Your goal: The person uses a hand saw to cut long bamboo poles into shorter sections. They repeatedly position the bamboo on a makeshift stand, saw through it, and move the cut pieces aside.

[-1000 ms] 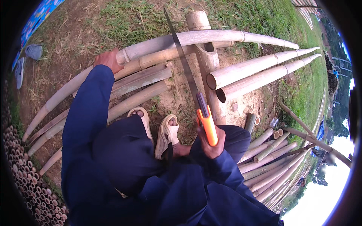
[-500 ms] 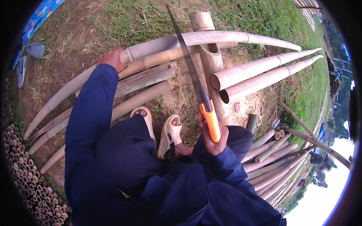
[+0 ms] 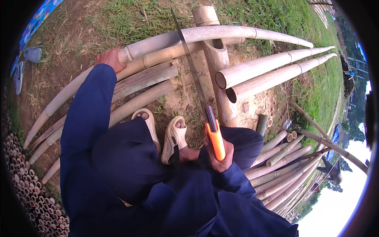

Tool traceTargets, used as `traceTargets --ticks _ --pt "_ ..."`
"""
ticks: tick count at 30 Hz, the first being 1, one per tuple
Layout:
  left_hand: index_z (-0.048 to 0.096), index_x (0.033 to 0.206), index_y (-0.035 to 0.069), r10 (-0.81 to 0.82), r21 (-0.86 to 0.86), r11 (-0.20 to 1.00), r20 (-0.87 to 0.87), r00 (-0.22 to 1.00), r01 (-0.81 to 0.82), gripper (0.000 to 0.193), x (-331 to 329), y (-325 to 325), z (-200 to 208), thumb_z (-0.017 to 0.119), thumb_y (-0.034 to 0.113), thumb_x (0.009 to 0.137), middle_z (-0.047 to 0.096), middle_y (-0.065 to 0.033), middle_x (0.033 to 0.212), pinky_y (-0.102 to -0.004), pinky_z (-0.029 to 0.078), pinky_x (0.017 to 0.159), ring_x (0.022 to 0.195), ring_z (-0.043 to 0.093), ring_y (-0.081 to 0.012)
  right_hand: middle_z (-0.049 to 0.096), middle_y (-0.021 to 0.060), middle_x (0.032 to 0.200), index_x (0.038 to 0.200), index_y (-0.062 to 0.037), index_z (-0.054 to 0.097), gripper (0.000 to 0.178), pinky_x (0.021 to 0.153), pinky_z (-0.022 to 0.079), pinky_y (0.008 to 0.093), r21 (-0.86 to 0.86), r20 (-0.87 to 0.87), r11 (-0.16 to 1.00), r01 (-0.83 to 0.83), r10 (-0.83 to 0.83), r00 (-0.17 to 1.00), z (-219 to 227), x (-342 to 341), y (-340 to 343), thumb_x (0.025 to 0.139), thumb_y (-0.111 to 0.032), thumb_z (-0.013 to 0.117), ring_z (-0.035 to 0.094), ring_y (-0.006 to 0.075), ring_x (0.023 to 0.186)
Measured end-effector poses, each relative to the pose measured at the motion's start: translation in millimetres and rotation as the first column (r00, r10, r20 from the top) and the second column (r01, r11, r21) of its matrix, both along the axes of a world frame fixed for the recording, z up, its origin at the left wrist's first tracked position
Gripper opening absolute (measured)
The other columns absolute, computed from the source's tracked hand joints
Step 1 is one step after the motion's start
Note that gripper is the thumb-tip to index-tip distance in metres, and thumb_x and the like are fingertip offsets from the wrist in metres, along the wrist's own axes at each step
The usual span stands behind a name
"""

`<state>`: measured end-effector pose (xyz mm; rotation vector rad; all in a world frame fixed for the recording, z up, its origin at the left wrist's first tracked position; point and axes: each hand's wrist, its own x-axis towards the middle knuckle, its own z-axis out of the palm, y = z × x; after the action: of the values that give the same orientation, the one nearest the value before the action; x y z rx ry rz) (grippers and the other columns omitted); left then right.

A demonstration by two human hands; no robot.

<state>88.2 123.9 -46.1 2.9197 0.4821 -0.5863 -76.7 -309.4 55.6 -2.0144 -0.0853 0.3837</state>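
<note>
My left hand [image 3: 109, 59] is wrapped over a long pale bamboo pole [image 3: 158, 44], close to one of its nodes. The pole rests across a thick notched bamboo log [image 3: 219, 63] lying on the ground. My right hand [image 3: 221, 156] grips the orange handle of a hand saw [image 3: 192, 67]. The saw's long blade points away from me and crosses the pole to the left of the log. Whether its teeth have bitten into the bamboo cannot be made out. A second bamboo pole [image 3: 152, 60] lies just nearer, beneath the first.
Two cut bamboo poles [image 3: 272, 65] lie on the right, hollow ends toward me. More bamboo pieces [image 3: 158, 89] lie left of my sandalled feet [image 3: 173, 136]. A bamboo pile [image 3: 284, 158] is at lower right, stacked tube ends [image 3: 35, 189] at lower left. Shoes [image 3: 32, 54] sit far left.
My right hand and the saw have shifted slightly left in the picture, the blade still across the pole. The whole view has drifted a little up and left. My left hand keeps its hold.
</note>
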Motion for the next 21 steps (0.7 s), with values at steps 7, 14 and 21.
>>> traceTargets --ticks 7,14,21 --pt "0.064 0.127 0.013 -0.051 -0.017 0.999 0.042 0.998 0.052 0.06 12 -8 0 0.082 0.036 0.073 0.074 -0.0204 0.106 -0.0514 0.052 0.099 0.106 0.07 -0.0398 0.055 0.0033 0.063 0.083 0.0028 0.063 0.022 0.053 0.041 0.0323 0.15 0.115 0.988 0.032 -0.049 0.992 -52 121 67 0.094 -0.012 0.075 0.045 0.0079 0.058" --pt "0.064 0.128 0.011 -0.026 0.009 1.0 0.047 0.999 0.026 0.061 -5 1 -2 0.082 0.036 0.075 0.075 -0.0204 0.107 -0.0502 0.052 0.101 0.106 0.07 -0.0405 0.063 0.002 0.072 0.107 0.0049 0.068 0.018 0.062 0.048 0.0271 0.005 0.07 0.999 0.044 -0.045 0.997 2 18 14 0.094 -0.006 0.072 0.055 0.0067 0.067" --pt "0.065 0.125 0.011 -0.041 -0.057 0.997 0.028 0.999 0.042 0.059 12 -8 -2 0.082 0.036 0.075 0.075 -0.0209 0.106 -0.0505 0.052 0.1 0.107 0.071 -0.0404 0.057 0.0009 0.066 0.084 0.0026 0.064 0.019 0.054 0.041 0.031 0.129 0.067 0.991 0.024 -0.033 0.997 -35 130 70 0.093 -0.01 0.076 0.045 0.0083 0.06"
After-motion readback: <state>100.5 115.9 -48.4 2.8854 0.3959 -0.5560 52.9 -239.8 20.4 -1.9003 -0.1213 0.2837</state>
